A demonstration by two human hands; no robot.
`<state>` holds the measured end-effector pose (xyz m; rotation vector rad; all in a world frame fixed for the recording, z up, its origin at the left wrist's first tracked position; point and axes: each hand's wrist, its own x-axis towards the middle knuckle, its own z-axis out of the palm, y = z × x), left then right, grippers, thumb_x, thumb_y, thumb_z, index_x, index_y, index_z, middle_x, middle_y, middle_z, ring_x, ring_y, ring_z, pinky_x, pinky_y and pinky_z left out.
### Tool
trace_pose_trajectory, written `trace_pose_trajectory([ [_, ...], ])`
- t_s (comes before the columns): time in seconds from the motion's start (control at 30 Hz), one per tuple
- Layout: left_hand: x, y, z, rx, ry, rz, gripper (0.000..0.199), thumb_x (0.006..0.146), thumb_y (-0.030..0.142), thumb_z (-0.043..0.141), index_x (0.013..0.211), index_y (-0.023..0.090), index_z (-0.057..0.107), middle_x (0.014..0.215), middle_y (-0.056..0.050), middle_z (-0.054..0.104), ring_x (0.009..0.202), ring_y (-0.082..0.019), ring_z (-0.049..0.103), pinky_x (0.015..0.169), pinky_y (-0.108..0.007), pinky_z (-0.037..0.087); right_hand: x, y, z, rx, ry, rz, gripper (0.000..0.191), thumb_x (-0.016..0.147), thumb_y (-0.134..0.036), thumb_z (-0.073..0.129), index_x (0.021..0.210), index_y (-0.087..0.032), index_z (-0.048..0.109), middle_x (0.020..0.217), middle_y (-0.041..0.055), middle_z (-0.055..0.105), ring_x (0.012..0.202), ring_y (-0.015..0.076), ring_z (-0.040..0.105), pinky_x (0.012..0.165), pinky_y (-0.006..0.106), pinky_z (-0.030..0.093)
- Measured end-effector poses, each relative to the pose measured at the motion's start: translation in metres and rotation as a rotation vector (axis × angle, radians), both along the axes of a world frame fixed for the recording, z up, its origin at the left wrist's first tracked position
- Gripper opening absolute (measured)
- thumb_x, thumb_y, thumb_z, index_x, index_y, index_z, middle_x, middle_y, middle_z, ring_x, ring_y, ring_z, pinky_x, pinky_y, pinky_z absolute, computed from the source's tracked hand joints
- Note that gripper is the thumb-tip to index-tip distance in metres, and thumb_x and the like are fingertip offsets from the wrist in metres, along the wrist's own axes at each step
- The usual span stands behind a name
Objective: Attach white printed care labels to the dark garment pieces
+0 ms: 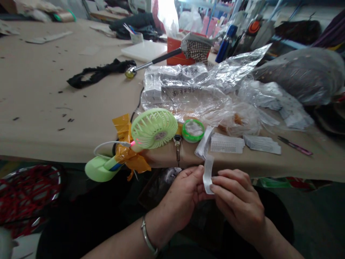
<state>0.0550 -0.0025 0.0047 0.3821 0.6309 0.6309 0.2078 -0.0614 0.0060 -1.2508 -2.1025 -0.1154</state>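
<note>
A narrow white label strip (208,174) is pinched between my two hands, just in front of the table edge. My left hand (185,194) grips its left side with thumb and fingers. My right hand (239,201) has its fingertips closed on the lower right of the strip. Right behind the strip lies a fanned bunch of white labels (203,144). Beside that are a stack of printed labels (227,143) and another label stack (262,144). A soldering iron (177,147) at the table edge points its tip towards me, next to a round green tin (193,131) holding white wadding.
A green fan (155,128) is fixed to the edge with orange tape (132,160). Clear plastic bags (188,93) cover the middle. Small snips (295,145) lie right. Further back are a black fabric piece (99,73) and a red box (174,52).
</note>
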Motion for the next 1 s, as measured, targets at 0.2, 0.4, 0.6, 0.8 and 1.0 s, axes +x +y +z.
trace_pose_trajectory([
  [0.2,0.018,0.002,0.0,-0.07,0.111,0.073,0.009,0.077,0.019,0.067,0.079,0.01,0.066,0.066,-0.002,0.065,0.053,-0.008,0.058,0.052,-0.019,0.046,0.012,0.007,0.0,-0.048,-0.018,0.011,0.025,0.084,-0.015,0.058,0.11,-0.015,0.062,0.101,0.0093,0.069,0.103,0.0245,0.058,0.09,0.042,0.047],
  [0.4,0.019,0.0,0.0,-0.029,0.361,-0.012,0.014,0.086,0.021,0.056,0.09,0.01,0.063,0.067,-0.007,0.069,0.054,-0.012,0.063,0.055,-0.024,0.052,0.029,0.039,-0.002,-0.083,-0.29,-0.358,0.039,0.086,-0.029,0.058,0.119,-0.008,0.058,0.113,0.0169,0.062,0.107,0.0332,0.053,0.092,0.049,0.046],
  [0.6,0.021,0.002,-0.003,-0.017,0.404,-0.029,0.011,0.083,0.018,0.056,0.087,0.011,0.063,0.066,-0.006,0.068,0.052,-0.012,0.062,0.053,-0.023,0.051,0.035,0.038,-0.011,0.015,-0.217,-0.318,0.017,0.088,-0.019,0.056,0.1,-0.018,0.068,0.101,0.0073,0.07,0.1,0.0247,0.06,0.091,0.041,0.046],
  [0.8,0.022,0.004,0.001,-0.061,0.316,-0.061,0.013,0.08,0.018,0.061,0.087,0.01,0.067,0.067,-0.006,0.068,0.054,-0.012,0.062,0.052,-0.023,0.05,0.034,0.025,-0.009,0.035,0.079,-0.068,0.017,0.086,-0.013,0.057,0.093,-0.023,0.069,0.094,0.0051,0.071,0.101,0.0218,0.063,0.087,0.039,0.051],
  [1.0,0.024,0.0,0.002,-0.083,0.102,0.026,0.015,0.069,0.021,0.073,0.076,0.008,0.07,0.067,-0.004,0.067,0.054,-0.008,0.057,0.05,-0.017,0.041,0.019,0.01,-0.011,-0.042,0.049,0.17,0.015,0.089,-0.014,0.055,0.092,-0.021,0.068,0.093,0.0039,0.073,0.103,0.0201,0.062,0.092,0.041,0.047],
])
